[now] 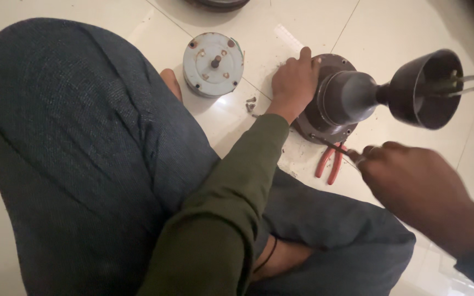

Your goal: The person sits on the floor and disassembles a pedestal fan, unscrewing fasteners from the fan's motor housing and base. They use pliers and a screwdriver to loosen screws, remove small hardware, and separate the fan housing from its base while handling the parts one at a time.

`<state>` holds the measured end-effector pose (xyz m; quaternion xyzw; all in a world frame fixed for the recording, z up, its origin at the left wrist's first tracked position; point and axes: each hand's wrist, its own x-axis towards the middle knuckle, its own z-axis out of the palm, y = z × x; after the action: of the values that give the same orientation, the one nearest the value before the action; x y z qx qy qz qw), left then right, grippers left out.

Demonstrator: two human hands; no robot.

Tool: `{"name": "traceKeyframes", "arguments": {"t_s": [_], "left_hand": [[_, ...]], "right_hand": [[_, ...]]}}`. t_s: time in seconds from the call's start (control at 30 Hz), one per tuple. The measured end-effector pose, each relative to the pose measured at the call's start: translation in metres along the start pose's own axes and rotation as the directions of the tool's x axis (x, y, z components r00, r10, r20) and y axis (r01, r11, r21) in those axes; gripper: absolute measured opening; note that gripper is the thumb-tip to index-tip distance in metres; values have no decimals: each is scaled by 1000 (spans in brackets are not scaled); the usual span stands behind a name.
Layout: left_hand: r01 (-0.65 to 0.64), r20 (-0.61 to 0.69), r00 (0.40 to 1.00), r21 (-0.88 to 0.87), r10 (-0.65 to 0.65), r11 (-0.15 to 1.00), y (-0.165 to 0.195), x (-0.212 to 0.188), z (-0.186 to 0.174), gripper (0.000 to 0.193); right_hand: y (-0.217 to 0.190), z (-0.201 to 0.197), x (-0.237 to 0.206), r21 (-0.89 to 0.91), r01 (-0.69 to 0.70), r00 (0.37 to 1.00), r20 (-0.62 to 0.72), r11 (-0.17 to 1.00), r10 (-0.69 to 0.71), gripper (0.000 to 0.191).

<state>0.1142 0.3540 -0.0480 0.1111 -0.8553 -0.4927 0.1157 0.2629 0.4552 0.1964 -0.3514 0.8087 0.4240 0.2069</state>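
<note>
**Steadying a dark fan housing on the tiled floor**

Sitting cross-legged on the white tiled floor (390, 33), the person works over a dark round motor housing (330, 118) with a domed cover and a cup-shaped canopy (426, 90) on its rod. The left hand (294, 82), in a green sleeve, lies curled over the housing's left rim, fingers pressed against it. The right hand (412, 186) is closed around a thin screwdriver (333, 145), its tip touching the housing's lower edge. Red-handled pliers (329, 164) lie on the floor just below the housing. A grey round motor core (213, 64) stands apart to the left, with loose screws (249, 104) between it and the left hand.
</note>
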Motion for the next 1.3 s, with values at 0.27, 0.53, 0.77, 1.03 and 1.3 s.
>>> {"name": "traceKeyframes", "arguments": {"t_s": [0.27, 0.53, 0.77, 1.03, 1.3], "left_hand": [[23, -24, 999, 5, -23, 1000, 3, 0, -1, 33], [55, 23, 998, 26, -56, 998, 2, 3, 3, 34], [76, 45, 996, 5, -76, 997, 2, 4, 3, 35], [48, 21, 999, 33, -48, 998, 3, 4, 6, 36], [65, 45, 997, 21, -66, 998, 0, 3, 8, 35]], "right_hand": [[-8, 34, -10, -212, 136, 989, -33, 968, -146, 54], [5, 23, 2, 216, -84, 977, 209, 973, 38, 27], [26, 44, 4, 506, -268, 942, 315, 820, 113, 47], [7, 32, -6, -50, -18, 989, -147, 999, 11, 46], [-8, 5, 4, 106, -236, 968, -56, 966, 243, 22]]}}
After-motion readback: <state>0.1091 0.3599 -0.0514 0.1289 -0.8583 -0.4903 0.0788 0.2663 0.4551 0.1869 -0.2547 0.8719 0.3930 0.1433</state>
